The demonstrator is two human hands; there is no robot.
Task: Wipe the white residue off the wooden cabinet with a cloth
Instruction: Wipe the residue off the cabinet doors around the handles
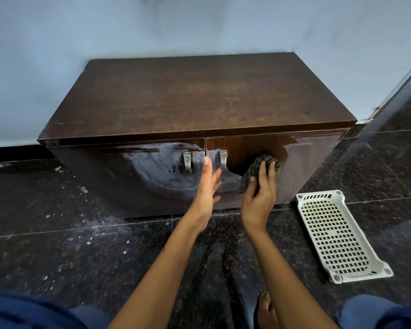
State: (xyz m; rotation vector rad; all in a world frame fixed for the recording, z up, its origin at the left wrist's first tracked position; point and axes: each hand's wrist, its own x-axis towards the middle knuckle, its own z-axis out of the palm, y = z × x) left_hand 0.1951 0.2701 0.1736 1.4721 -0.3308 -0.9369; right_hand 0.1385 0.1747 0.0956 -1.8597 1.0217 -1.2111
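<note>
the wooden cabinet [195, 98] sits low against the pale wall at twelve o'clock, its two glossy doors facing the person crouched in front of it. a wide smear of white residue [152, 172] covers the left door and runs past the two metal handles [187, 162] onto the near edge of the right door. the right hand [261, 193] presses a dark checked cloth [259, 170] against the right door, just to the three o'clock side of the right handle, fingers curled over the bunched fabric and the thumb tucked against its lower edge. the wood above the cloth looks dark and free of residue. the left hand [207, 186] lies flat on the doors near the seam, fingers straight and spread, holding nothing; its fingertips seem to touch the surface, though the glare makes that hard to confirm. a white plastic basket [337, 236] lies on the dark speckled floor [57, 245] at four o'clock, just beside the cabinet's corner. white flecks are scattered over the floor at eight o'clock.
</note>
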